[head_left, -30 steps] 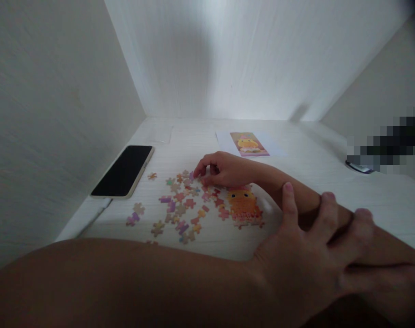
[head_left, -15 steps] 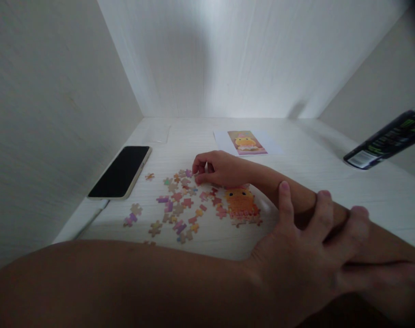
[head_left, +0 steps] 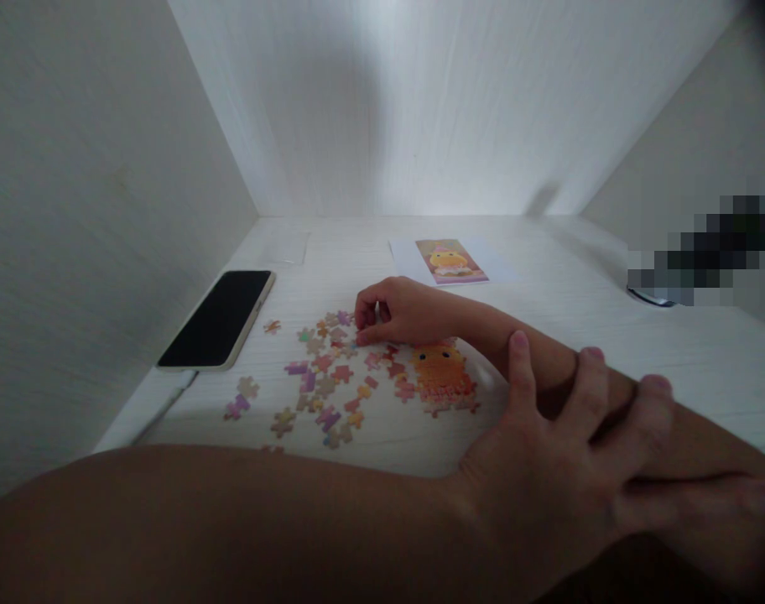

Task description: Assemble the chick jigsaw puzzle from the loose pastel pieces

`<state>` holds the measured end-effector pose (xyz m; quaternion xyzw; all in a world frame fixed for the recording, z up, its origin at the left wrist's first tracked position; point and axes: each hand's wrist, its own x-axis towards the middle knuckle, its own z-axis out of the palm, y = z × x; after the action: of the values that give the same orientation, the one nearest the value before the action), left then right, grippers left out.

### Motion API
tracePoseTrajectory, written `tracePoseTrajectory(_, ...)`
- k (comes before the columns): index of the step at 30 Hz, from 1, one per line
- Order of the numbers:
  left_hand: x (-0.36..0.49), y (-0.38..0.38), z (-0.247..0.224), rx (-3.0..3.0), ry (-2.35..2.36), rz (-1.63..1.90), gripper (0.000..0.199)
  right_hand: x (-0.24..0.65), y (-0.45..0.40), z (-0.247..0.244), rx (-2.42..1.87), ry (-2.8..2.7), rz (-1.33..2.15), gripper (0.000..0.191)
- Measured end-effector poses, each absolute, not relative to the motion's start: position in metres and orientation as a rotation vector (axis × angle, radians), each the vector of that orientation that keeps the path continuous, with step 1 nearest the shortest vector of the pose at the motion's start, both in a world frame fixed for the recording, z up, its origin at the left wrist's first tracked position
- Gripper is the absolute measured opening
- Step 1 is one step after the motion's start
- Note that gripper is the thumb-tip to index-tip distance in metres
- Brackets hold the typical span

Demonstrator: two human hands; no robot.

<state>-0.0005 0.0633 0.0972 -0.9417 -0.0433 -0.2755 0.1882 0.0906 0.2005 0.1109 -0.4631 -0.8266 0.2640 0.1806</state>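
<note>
My right hand (head_left: 398,310) reaches in among the loose puzzle pieces (head_left: 325,386), with its fingers curled and the thumb drawn close to them. Any piece between the fingertips is too small or hidden to make out. Just below its wrist sits a joined block of puzzle (head_left: 444,377), an orange figure with two dark eyes, partly covered by the right arm. My left hand (head_left: 564,445) lies across the right forearm, fingers spread, holding nothing.
A phone (head_left: 219,320) lies at the left, with a cable (head_left: 165,415) near it. Behind my right hand is a picture card (head_left: 451,261) of a yellow figure. A clear flat sheet (head_left: 288,248) lies at the back left. A blurred-out dark object (head_left: 713,252) stands at the right.
The thumb of my right hand has moved slightly down and left among the pieces. My left hand stays on the forearm. The whole view has shifted a little.
</note>
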Motion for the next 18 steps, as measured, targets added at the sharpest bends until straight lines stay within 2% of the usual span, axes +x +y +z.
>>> tracePoseTrajectory(18, -0.0006, 0.0633, 0.0958, -2.7, -0.108, -0.766, 0.057, 0.0877, 0.1981, 0.1106, -1.397, -2.312, 0.528, 0.02)
